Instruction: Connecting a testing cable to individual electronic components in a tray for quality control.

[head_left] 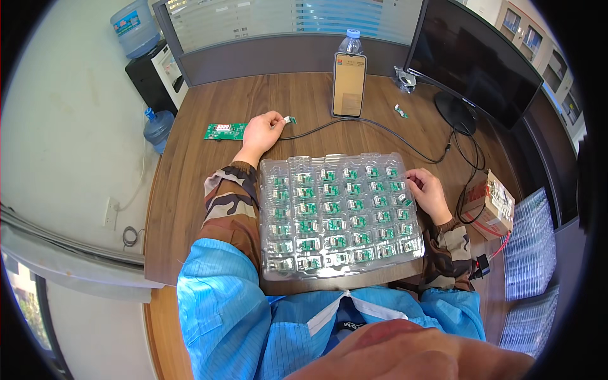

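My left hand (pixel 263 133) pinches a small white-and-green circuit module (pixel 290 120) between thumb and fingertips. Just left of that hand lies a larger green circuit board (pixel 235 132) with a red-and-white digit display, its right end partly covered by the hand. A clear plastic blister tray (pixel 342 267) lies at the front of the desk, its pockets filled with several rows of similar small modules. My right hand (pixel 429 195) is at the tray's right edge, fingers curled and gripping the rim. Beside those fingers, one module (pixel 404 200) sits tilted in its pocket.
A phone (pixel 349 85) stands upright against a bottle (pixel 351 42). A black cable (pixel 392 132) crosses the desk behind the tray. One loose module (pixel 401 111) lies near the monitor (pixel 472 60). A cardboard box (pixel 489 206) and stacked clear trays (pixel 531 247) are at the right.
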Tool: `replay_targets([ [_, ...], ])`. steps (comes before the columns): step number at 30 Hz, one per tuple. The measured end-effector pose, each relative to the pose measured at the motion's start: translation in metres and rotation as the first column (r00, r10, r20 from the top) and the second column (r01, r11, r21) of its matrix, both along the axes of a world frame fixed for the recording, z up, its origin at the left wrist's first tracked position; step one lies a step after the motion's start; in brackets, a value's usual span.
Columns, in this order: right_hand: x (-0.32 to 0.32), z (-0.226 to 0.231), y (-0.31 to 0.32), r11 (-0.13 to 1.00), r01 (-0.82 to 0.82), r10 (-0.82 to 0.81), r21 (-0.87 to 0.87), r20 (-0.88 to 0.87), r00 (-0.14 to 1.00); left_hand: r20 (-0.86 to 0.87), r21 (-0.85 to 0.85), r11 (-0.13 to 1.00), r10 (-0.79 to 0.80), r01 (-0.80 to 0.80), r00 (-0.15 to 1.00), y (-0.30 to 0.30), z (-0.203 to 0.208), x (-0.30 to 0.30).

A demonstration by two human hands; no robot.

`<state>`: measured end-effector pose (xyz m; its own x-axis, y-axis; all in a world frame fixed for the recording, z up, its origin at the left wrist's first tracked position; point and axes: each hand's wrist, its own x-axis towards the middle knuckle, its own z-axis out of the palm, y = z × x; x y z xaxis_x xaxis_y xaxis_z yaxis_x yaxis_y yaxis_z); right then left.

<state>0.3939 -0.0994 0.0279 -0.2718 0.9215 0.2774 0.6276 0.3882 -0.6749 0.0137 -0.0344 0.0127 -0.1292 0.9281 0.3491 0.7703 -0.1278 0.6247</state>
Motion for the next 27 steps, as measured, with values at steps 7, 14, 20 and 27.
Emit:
replay_targets([
  [7, 0.0023, -0.0047, 0.0009, 0.999, 0.000, 0.000, 0.039, -0.020, 1.000, 0.028, 0.040, 0.999, -0.021, 0.020, 0.999, 0.0002, -0.0014, 0.0004],
  [14, 0.0015, -0.0055, 0.0018, 0.999, 0.012, -0.012, 0.036, -0.009, 1.000, 0.017, 0.020, 1.000, -0.022, 0.022, 1.000, -0.0003, -0.0032, -0.0014],
  [20, 0.0014, 0.0007, -0.0010, 1.000, 0.020, -0.020, 0.008, 0.020, 1.000, -0.001, 0.020, 1.000, -0.024, 0.024, 1.000, -0.0007, -0.0001, -0.0005],
  [27, 0.0027, 0.0006, 0.0005, 1.000, 0.028, -0.029, 0.010, 0.023, 0.999, 0.029, 0.010, 1.000, -0.016, 0.016, 0.999, -0.0008, 0.0015, 0.0015],
])
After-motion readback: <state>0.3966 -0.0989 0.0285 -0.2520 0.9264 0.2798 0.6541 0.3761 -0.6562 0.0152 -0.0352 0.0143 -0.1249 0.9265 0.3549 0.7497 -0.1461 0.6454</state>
